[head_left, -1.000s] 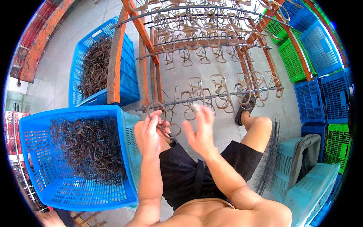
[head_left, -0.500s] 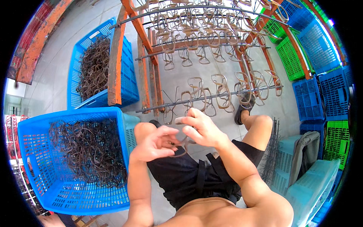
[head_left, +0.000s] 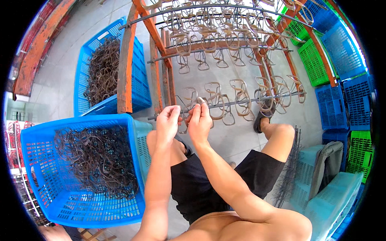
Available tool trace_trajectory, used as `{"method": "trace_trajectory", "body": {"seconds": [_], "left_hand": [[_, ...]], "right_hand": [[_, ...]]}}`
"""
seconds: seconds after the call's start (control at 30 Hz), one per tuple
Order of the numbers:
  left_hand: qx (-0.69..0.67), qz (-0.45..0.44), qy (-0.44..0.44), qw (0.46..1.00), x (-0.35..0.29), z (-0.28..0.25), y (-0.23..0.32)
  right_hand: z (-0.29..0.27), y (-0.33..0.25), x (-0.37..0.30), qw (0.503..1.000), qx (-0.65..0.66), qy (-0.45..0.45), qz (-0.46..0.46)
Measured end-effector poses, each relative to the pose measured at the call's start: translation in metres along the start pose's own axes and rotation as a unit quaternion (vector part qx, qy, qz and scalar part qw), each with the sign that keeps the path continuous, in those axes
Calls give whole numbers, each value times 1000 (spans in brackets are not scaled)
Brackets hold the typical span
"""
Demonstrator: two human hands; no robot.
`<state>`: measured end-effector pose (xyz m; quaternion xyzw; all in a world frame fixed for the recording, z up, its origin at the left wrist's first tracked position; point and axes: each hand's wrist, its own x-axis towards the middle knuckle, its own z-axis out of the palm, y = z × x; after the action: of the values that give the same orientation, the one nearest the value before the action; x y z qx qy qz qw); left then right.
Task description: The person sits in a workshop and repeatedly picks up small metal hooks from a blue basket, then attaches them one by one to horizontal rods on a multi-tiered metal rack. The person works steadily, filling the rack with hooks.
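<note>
At the left end of the lowest metal rod, my left hand and my right hand are close together. Both have their fingertips pinched on a thin brownish eyeglass frame, which they mostly cover. Right beside it along the rod hang several more eyeglass frames, rims and bent arms dangling. Left of my left forearm stands a blue plastic basket holding a tangled heap of dark eyeglass frames.
An orange metal rack carries more rods of frames. Behind it on the left sits a second blue basket of brown frames. Blue crates and green crates are stacked at right. Thin dark rods lean near my right knee.
Both hands have moved forward from above my lap to the lowest rod, taking the eyeglass frame along. The fingers have drawn closer together.
</note>
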<state>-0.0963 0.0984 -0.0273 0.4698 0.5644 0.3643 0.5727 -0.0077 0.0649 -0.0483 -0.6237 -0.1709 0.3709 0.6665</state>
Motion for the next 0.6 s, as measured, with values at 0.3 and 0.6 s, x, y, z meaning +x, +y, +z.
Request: {"method": "trace_trajectory", "body": {"seconds": [0.3,0.6], "left_hand": [[-24,5,12,1000,-2,2,1],[-76,8,6,997,0,-2,-4]], "right_hand": [[7,0,5,999,36,8,20],[3,6,6,999,-42,-33,4]]}}
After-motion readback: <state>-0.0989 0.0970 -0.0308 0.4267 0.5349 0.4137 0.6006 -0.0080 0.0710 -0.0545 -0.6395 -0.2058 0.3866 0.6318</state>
